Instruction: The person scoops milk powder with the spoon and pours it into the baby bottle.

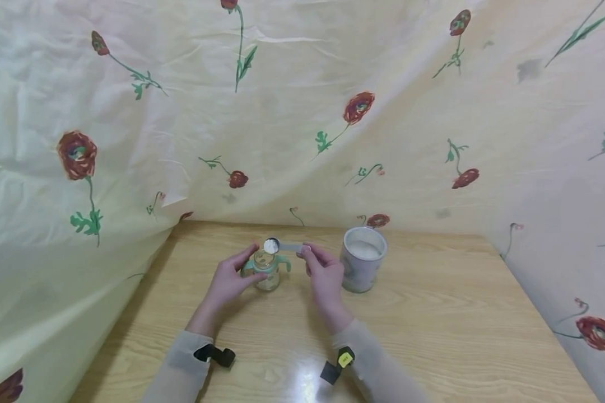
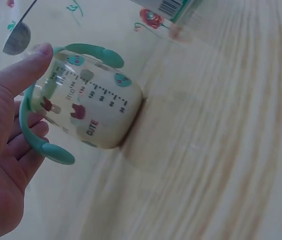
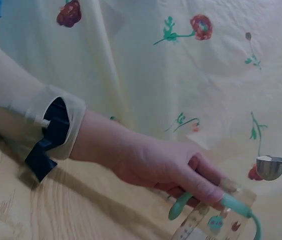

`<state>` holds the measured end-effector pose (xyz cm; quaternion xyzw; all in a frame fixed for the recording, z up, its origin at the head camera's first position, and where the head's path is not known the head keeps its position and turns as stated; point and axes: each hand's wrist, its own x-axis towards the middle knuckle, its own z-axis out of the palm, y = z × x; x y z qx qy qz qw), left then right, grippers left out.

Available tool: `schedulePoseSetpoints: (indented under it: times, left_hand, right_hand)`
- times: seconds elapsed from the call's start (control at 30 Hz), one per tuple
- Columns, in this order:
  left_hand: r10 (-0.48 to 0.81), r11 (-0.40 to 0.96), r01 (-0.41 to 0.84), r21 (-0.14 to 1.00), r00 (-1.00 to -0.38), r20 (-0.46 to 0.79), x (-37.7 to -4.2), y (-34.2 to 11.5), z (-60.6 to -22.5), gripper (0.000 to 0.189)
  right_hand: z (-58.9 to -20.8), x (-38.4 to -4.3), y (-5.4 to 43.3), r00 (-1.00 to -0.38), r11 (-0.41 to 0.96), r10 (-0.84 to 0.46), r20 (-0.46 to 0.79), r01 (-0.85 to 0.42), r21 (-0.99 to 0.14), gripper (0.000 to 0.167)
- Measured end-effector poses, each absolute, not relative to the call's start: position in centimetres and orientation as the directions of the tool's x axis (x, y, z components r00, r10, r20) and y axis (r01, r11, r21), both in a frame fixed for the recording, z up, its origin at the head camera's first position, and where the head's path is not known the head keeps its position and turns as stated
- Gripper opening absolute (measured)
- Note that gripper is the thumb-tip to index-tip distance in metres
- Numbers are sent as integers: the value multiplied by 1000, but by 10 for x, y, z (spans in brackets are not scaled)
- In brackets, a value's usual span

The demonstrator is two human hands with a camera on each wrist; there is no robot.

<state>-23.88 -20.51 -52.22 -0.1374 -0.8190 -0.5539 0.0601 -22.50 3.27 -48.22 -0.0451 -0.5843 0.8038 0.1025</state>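
A clear baby bottle (image 1: 269,283) with two mint-green handles (image 2: 55,152), printed animals and a measuring scale stands on the table. My left hand (image 1: 230,279) grips it round the neck, thumb on the near side and fingers behind. The bottle's mouth is uncovered, and pale contents show through its wall (image 2: 109,117). Between thumb and fingers, my right hand (image 1: 325,274) pinches the handle of a metal measuring spoon (image 1: 291,247). Its round bowl (image 3: 270,170), heaped with white powder (image 1: 270,245), hangs level just above the bottle's mouth. In the right wrist view, only a sliver of the right hand shows.
To the right of my right hand stands an uncovered canister (image 1: 359,275) with white powder (image 1: 364,249) inside. A flowered cloth (image 1: 282,112) hangs behind and at both sides of the wooden table (image 1: 433,313).
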Motion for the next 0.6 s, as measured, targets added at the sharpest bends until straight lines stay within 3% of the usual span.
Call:
schedulePoseSetpoints:
  times: [0.27,0.6]
  left_hand:
    - [140,375,260,890,-965,223,-241,-205,-533,77]
    - [125,382,250,890,-968,218,-241,-202,-534,78]
  right_hand:
    - [-491,-223,30,-974,-194,195,114,-152,-969,29]
    - [-498,-223,27,-923,-43,162,348,-359,-932,20]
